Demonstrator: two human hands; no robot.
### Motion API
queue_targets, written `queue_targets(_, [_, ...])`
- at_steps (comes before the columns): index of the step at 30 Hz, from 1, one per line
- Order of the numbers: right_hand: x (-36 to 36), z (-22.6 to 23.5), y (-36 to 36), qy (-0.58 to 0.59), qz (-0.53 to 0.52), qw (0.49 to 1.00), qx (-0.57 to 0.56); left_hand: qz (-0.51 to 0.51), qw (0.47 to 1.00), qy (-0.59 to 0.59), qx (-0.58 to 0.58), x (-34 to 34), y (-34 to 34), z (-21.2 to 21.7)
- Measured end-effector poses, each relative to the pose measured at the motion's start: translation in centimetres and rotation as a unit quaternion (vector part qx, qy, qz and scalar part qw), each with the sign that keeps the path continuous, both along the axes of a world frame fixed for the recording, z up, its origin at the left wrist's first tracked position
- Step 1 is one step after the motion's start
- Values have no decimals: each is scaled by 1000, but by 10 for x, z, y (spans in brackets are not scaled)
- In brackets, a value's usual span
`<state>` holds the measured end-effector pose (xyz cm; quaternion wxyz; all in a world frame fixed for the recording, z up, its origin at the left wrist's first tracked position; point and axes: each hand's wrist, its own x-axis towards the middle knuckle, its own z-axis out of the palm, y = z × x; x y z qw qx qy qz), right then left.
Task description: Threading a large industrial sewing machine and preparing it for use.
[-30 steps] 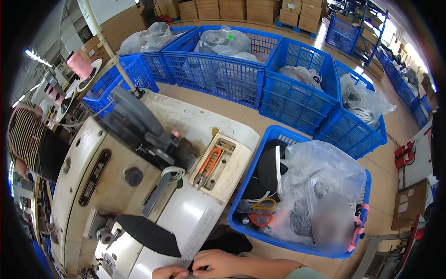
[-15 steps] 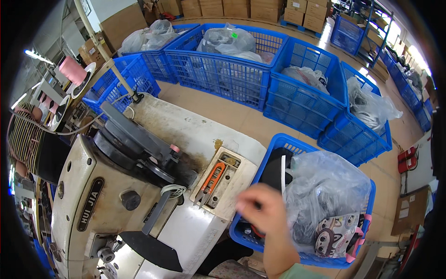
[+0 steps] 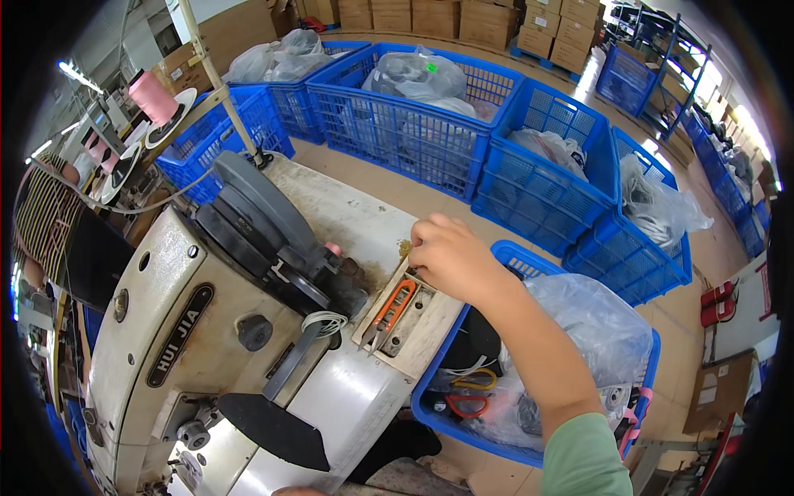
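Your right hand [image 3: 453,258] curls its fingers over the far end of the one pale tray [image 3: 428,329], mid-frame; whether they hold anything is hidden. One pair of orange thread snips [image 3: 391,309] lies in that tray, lower left of your right hand, long axis slanting upper right to lower left. Your left hand [image 3: 299,492], probably the sliver at the bottom edge, is farther off, its grip unseen.

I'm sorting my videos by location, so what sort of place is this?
Probably a sewing workshop or small factory floor: a heavy sewing machine stands on the worktable, a cone of pink thread sits near it, and blue plastic crates hold see-through bags.
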<state>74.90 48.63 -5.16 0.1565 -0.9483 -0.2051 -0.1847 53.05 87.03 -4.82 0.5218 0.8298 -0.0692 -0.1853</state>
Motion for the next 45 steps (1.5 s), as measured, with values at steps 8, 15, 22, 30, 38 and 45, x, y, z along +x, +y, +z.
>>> queue_targets(8, [17,1,5,71,-53,995,-47,-14,999,9,-37,3,-2,2])
queue_targets(15, [34,8,23,166,-99,973,-127,-18,999,21,-39,-2,6,-6])
queue_targets(22, [42,11,33,207,-127,951,-194,-17,999,-20,-45,-3,8,-9])
queue_targets(30, [46,20,21,310,-135,920,-201,9,998,10,-59,-5,-3,-1])
queue_targets(38, [50,20,5,276,-60,950,-133,-4,1000,-2,-30,3,6,-2])
queue_targets(45, [-54,64,85,293,186,938,19,-86,991,-59,-82,16,8,-4])
